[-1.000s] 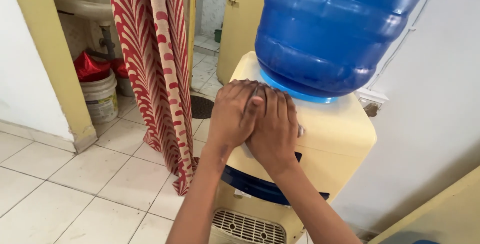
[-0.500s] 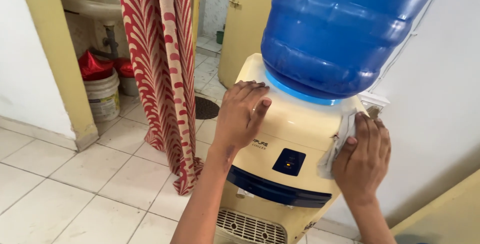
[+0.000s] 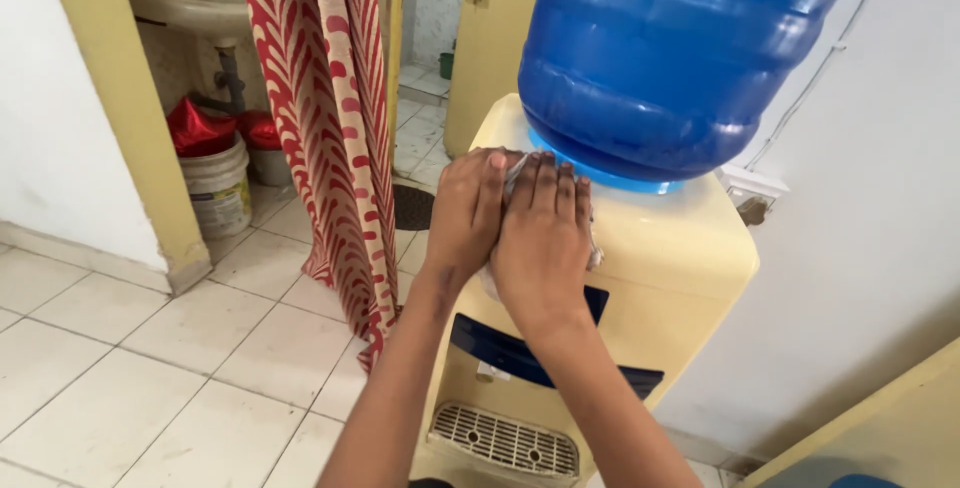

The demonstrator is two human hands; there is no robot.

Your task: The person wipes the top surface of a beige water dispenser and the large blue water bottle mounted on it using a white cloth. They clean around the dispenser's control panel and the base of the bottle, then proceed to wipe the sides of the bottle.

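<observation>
In the head view, both hands lie flat, side by side, in the middle of the frame on top of a cream water cooler. The left hand and the right hand press down with fingers straight, on a white cloth. The hands hide most of the cloth; only small bits peek out. The big blue water bottle sits upside down on the cooler, its top cut off. At the left, a white bucket holds red bags.
</observation>
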